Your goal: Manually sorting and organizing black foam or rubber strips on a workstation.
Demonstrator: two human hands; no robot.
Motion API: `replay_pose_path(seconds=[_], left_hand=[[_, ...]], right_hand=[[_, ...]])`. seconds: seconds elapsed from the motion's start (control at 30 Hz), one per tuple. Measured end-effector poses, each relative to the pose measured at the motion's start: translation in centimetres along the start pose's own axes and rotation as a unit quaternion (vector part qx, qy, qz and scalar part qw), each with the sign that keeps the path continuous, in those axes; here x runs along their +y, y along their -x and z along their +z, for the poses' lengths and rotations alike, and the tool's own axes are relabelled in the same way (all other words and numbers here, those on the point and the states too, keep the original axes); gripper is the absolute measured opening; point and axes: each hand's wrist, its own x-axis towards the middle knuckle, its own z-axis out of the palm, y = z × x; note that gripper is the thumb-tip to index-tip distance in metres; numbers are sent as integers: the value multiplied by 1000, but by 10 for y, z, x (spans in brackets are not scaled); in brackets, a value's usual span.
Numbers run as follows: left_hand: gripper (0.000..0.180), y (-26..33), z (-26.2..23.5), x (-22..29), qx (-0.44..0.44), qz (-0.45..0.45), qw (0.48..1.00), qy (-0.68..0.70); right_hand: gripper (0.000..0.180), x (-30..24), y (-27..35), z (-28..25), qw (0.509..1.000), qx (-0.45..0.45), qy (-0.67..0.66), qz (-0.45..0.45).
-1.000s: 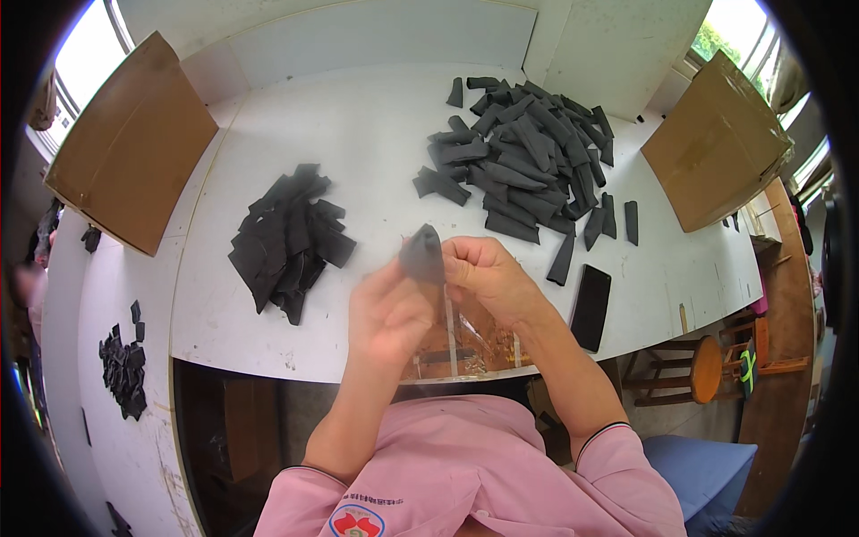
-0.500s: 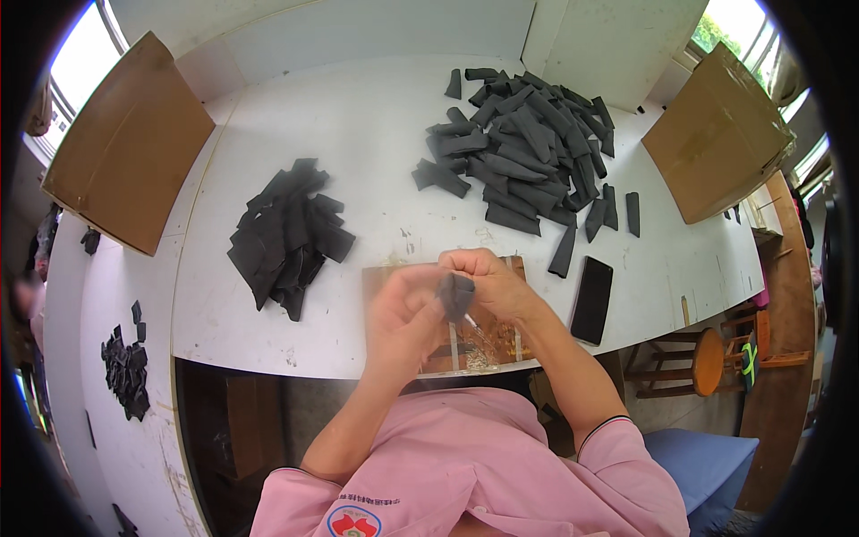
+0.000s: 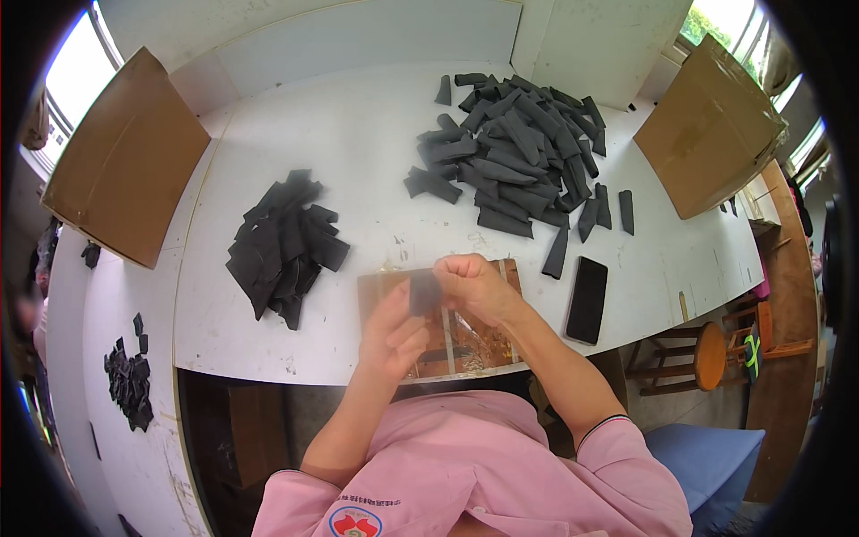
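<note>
A small dark grey piece of sheet material [image 3: 425, 295] is held up between my two hands, above a brown wooden board [image 3: 371, 288] at the table's near edge. My left hand [image 3: 392, 333] pinches its left side, slightly smeared by motion. At its upper right edge, my right hand [image 3: 474, 285] is closed, with the fingertips curled against the piece. To the left lies a heap of flat dark pieces [image 3: 282, 255]. Farther off to the right is a larger heap of rolled, tapered dark tubes [image 3: 519, 170].
A black phone [image 3: 587, 300] lies right of the board. Cardboard boxes stand at the left [image 3: 130, 161] and right [image 3: 711, 130] of the white table [image 3: 376, 116]. On the left side surface sits another dark heap [image 3: 130, 385]. A wooden stool [image 3: 710, 358] is at the right.
The piece between my hands has moved left and now shows a flatter face. My left hand has shifted slightly left. The thin shiny tool seen under the piece before is no longer clearly visible.
</note>
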Motion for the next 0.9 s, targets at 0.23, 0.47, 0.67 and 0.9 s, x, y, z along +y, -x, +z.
replay_pose_path(seconds=[0.23, 0.47, 0.67, 0.9], left_hand=[[23, -1, 27, -2, 30, 420, 526, -739], [12, 8, 36, -4, -4, 356, 707, -611], [7, 14, 25, -6, 52, 355, 790, -497], [33, 3, 28, -1, -58, 252, 831, -492]], right_hand=[[17, 7, 8, -9, 998, 42, -41, -2], [23, -51, 20, 15, 844, 146, 412, -310], [23, -48, 22, 18, 706, 61, 629, -320], [21, -19, 29, 11, 786, 86, 545, -278]])
